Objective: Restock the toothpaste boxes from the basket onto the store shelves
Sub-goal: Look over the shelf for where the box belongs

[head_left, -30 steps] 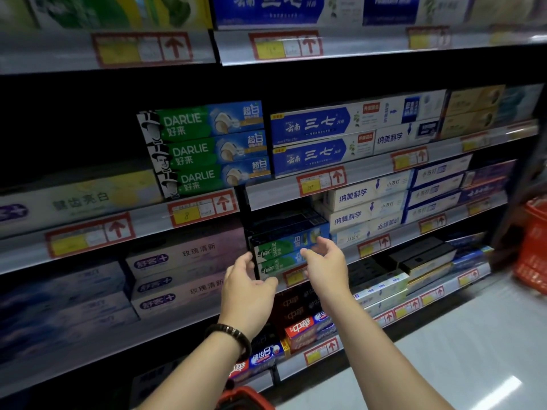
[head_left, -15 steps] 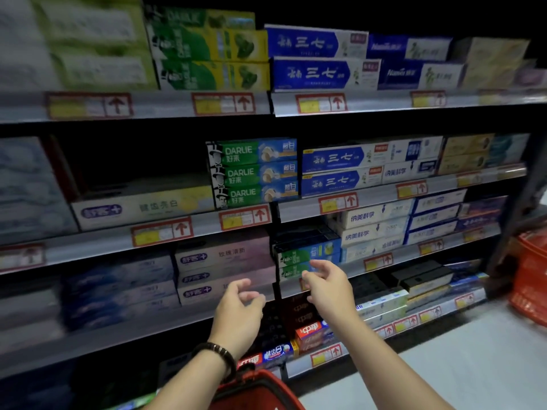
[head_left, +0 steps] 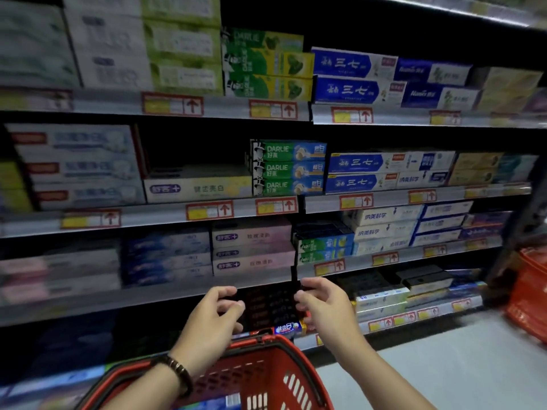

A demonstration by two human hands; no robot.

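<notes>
Both hands were raised in front of the lower shelves, above the far rim of the red basket [head_left: 268, 377]. The left hand [head_left: 211, 318] held nothing; its fingers were loosely curled, with the thumb facing inward. The right hand [head_left: 325, 306] also held nothing; its fingers were loosely curled toward the left hand. The two hands were near each other but apart, with a stack of dark boxes [head_left: 269, 306] visible on a lower shelf in the gap between them. A dark beaded bracelet [head_left: 177, 371] sat on the left wrist.

The red basket was at the bottom of the view, just beside the person. A blue-and-white box [head_left: 228, 400] lay inside it, mostly cut off by the frame edge; its print could not be read.

The shelves [head_left: 154, 218] carried toothpaste boxes stacked flat, long side outward. Three green DARLIE boxes [head_left: 288, 168] were stacked on the middle shelf, touching a stack of blue-and-white boxes [head_left: 358, 173] on their right. Pink boxes [head_left: 251, 250] occupied the shelf below. Red-and-yellow price tags [head_left: 210, 210] were fixed along the shelf rails. A second red basket [head_left: 529, 294] stood on the floor [head_left: 444, 353] at the far right, well apart from the hands.
</notes>
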